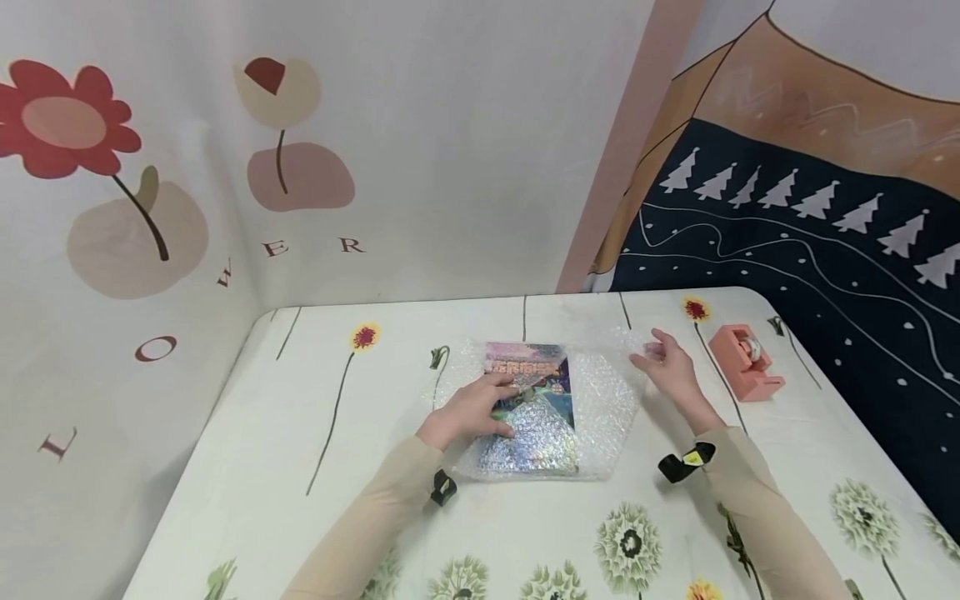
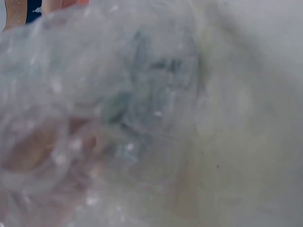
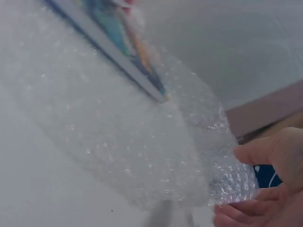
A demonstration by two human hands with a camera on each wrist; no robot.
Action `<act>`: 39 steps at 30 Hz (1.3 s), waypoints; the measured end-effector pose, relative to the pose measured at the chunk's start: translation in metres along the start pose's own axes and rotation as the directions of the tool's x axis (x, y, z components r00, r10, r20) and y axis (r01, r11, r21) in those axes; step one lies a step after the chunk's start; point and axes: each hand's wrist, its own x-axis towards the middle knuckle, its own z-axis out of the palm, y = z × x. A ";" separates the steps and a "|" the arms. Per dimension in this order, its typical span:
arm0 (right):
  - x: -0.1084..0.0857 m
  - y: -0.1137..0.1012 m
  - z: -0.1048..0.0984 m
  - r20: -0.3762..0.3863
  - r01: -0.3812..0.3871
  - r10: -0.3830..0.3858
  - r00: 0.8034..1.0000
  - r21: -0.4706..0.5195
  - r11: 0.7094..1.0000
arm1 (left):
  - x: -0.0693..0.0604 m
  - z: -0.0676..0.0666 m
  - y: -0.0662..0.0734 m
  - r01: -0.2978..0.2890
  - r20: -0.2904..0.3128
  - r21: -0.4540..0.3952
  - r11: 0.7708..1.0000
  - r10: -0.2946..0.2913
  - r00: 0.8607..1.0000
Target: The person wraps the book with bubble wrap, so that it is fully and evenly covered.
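A colourful book (image 1: 551, 417) lies on bubble wrap (image 1: 607, 400), its lower part covered by a layer of the wrap. The left hand (image 1: 474, 408) rests on the book's left side with fingers spread; in the left wrist view it shows blurred through the bubble wrap (image 2: 156, 94). At the wrap's upper right, the right hand (image 1: 671, 372) pinches the edge between thumb and fingers. The right wrist view has the right hand (image 3: 270, 179) at the edge of the bubble wrap (image 3: 123, 137), with the book's corner (image 3: 151, 87) above the sheet.
A pink tape dispenser (image 1: 742, 364) stands right of the right hand, near the table's right edge. The table is covered by a flower-print cloth (image 1: 285, 450). Behind it hang a pale printed curtain (image 1: 450, 167) and a dark cloth with white trees (image 1: 787, 242).
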 end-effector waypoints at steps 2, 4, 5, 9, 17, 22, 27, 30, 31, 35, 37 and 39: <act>-0.001 0.003 -0.004 0.074 -0.083 0.077 0.994 0.091 0.992 | 0.000 0.000 0.000 0.001 0.000 -0.001 1.000 -0.001 1.000; -0.001 0.004 -0.007 0.135 -0.121 0.102 0.986 0.145 0.982 | 0.000 -0.001 0.001 0.000 -0.001 0.002 1.000 0.000 1.000; -0.001 0.003 -0.009 0.159 -0.134 0.108 0.981 0.160 0.978 | 0.000 -0.001 0.001 0.000 0.000 0.002 1.000 0.000 1.000; 0.000 -0.004 -0.013 0.210 -0.130 0.089 0.974 0.193 0.973 | 0.000 -0.001 0.001 0.000 0.001 0.007 1.000 0.000 1.000; 0.004 -0.039 -0.005 0.233 -0.039 -0.016 0.972 0.229 0.973 | 0.001 -0.001 -0.002 -0.004 -0.001 0.021 1.000 0.004 1.000; 0.008 -0.064 0.009 0.263 0.009 -0.069 0.962 0.224 0.975 | -0.001 -0.002 -0.002 0.012 0.008 0.016 1.000 -0.012 1.000; 0.013 -0.083 0.027 0.294 0.065 -0.120 0.948 0.189 0.980 | -0.001 -0.003 0.000 0.008 0.010 0.009 1.000 -0.008 1.000; 0.015 -0.092 0.039 0.314 0.100 -0.151 0.937 0.173 0.980 | -0.001 -0.004 0.001 0.001 0.011 -0.002 1.000 -0.001 1.000; 0.016 -0.094 0.043 0.321 0.111 -0.162 0.933 0.172 0.979 | -0.001 -0.004 0.001 0.002 0.011 -0.003 1.000 -0.002 1.000; 0.019 -0.102 0.059 0.343 0.125 -0.176 0.923 0.166 0.978 | -0.001 -0.003 0.002 0.006 0.015 0.000 1.000 -0.006 1.000; 0.022 -0.105 0.067 0.350 0.124 -0.173 0.921 0.158 0.980 | -0.001 -0.003 0.002 0.005 0.015 0.004 1.000 -0.005 1.000; 0.023 -0.107 0.073 0.358 0.127 -0.170 0.918 0.141 0.982 | 0.000 -0.002 0.001 0.003 0.015 0.008 1.000 -0.003 1.000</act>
